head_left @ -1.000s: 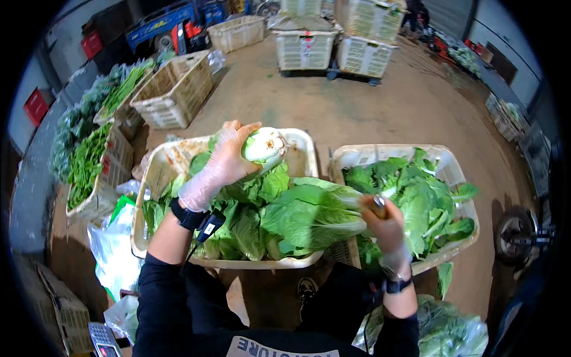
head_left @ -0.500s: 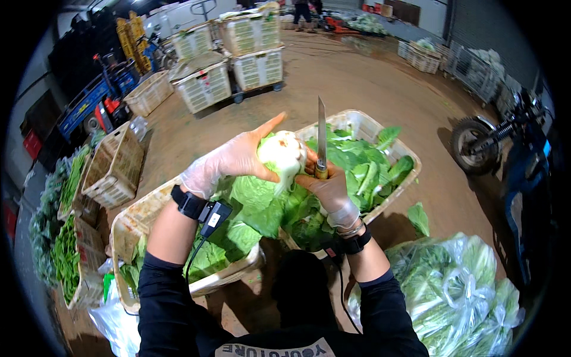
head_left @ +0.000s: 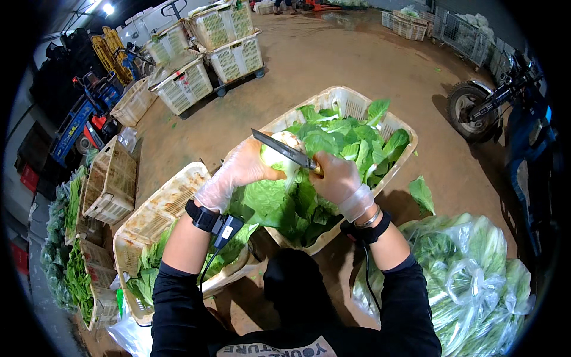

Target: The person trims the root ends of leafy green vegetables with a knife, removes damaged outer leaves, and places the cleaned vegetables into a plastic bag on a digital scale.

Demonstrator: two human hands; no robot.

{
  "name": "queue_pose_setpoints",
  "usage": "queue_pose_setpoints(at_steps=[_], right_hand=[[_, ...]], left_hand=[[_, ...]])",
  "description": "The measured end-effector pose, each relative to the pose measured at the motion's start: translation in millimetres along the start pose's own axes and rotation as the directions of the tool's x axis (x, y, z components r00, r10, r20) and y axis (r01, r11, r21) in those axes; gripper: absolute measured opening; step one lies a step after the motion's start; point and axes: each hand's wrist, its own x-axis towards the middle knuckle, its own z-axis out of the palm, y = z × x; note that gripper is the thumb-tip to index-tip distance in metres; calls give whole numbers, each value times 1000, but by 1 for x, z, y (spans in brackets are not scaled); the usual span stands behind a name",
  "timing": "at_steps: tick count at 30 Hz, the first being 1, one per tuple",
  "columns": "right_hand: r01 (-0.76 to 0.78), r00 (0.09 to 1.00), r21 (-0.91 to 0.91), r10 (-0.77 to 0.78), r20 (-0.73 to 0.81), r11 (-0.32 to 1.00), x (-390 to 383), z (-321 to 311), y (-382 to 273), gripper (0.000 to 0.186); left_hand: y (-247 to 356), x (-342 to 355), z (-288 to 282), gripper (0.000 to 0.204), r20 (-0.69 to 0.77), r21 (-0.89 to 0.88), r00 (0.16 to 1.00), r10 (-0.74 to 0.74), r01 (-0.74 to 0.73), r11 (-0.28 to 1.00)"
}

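Gloved, my left hand grips a leafy cabbage around its pale base, with green leaves hanging below. My right hand is closed on the handle of a knife, whose blade lies across the base's top, angled up-left. Beneath both hands is a crate full of loose green leaves. A second leaf-filled crate stands to its left.
Stacked crates on dollies stand ahead, more crates and a blue cart at left. A motorbike is at right, bagged greens lower right. A person's legs show far back.
The view has swung right. My right hand has brought the knife up from the lower right to the cabbage, and the blade has tipped from upright to crosswise over its base.
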Motion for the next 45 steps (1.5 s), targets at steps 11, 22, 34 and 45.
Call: queue_pose_setpoints(at_steps=[11,22,34,45], right_hand=[[-30,997,47,26,75,998,11,14,42,27],[-437,886,644,179,428,628,21,-16,0,51],[-118,988,169,98,122,979,72,-34,80,58],[-227,935,961,242,260,-158,5,34,33,36]], left_hand=[[29,-17,-18,67,73,-45,988,-138,141,989],[25,-8,-20,64,142,-42,982,-124,131,990],[31,-1,-38,71,624,-446,779,57,296,845],[37,23,-19,62,170,-298,985,-32,83,951]])
